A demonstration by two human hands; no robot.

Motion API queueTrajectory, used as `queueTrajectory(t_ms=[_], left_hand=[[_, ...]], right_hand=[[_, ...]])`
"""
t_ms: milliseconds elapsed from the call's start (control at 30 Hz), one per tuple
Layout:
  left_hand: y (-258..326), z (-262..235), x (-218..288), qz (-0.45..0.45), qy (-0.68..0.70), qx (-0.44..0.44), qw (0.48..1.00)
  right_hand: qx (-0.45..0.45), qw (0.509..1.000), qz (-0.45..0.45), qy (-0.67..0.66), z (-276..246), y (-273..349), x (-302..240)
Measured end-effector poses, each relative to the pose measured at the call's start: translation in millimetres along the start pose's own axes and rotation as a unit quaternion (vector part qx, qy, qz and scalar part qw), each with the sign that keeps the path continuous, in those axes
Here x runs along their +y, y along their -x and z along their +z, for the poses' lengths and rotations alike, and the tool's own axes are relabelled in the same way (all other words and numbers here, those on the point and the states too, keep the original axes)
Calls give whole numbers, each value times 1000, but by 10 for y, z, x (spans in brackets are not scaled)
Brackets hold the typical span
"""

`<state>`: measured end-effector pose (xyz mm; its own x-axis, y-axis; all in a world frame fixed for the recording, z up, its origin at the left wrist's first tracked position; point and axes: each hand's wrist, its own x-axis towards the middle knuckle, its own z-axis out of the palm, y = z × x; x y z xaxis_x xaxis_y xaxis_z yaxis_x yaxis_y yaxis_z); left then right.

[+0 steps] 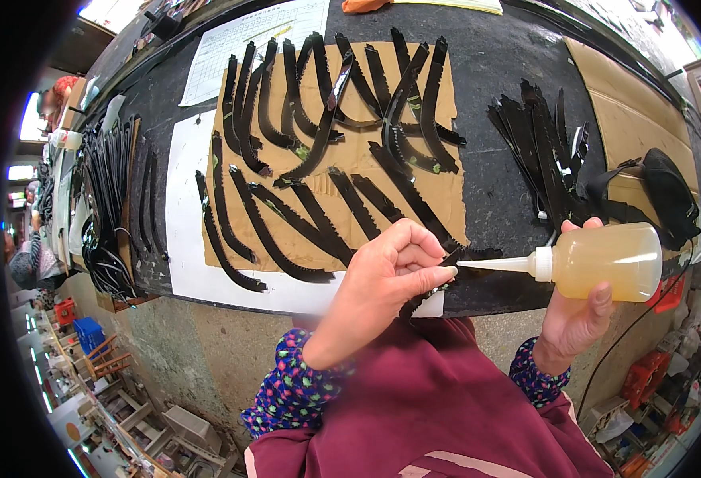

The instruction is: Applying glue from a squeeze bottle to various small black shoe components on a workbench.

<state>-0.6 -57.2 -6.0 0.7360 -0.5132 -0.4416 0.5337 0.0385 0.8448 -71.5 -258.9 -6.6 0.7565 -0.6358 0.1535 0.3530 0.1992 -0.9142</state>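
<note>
I see my left hand (390, 275) pinching a black strip (446, 275) at the worktop (494, 80) edge, while my right hand (577, 311) grips a glue bottle (605, 261), its nozzle touching the strip, beside the cardboard (342, 159).

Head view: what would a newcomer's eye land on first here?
First, the translucent squeeze bottle of amber liquid in the right hand, its white nozzle aimed at a curved black strip pinched by the left hand. Behind them, many similar black strips lie spread on a brown cardboard sheet on the dark workbench.
</note>
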Motion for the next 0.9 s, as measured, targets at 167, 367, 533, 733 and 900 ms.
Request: queueTrajectory(t_ms=[167,367,533,733,900], left_hand=[[-9,-1,-5,1,-7,0,1000],[-30,-5,-9,5,6,-1,1000],[-48,-10,-8,-2,11,-5,1000],[-65,-19,-23,-5,14,1,1000],[-72,-26,-15,-3,-10,4,1000]], right_hand=[[3,1000,1,-6,-20,6,9],[4,1000,9,-6,-28,6,8],[1,1000,9,-8,-26,3,14],[4,1000,17,-12,-54,5,35],[-7,1000,26,-11,-46,-11,27]])
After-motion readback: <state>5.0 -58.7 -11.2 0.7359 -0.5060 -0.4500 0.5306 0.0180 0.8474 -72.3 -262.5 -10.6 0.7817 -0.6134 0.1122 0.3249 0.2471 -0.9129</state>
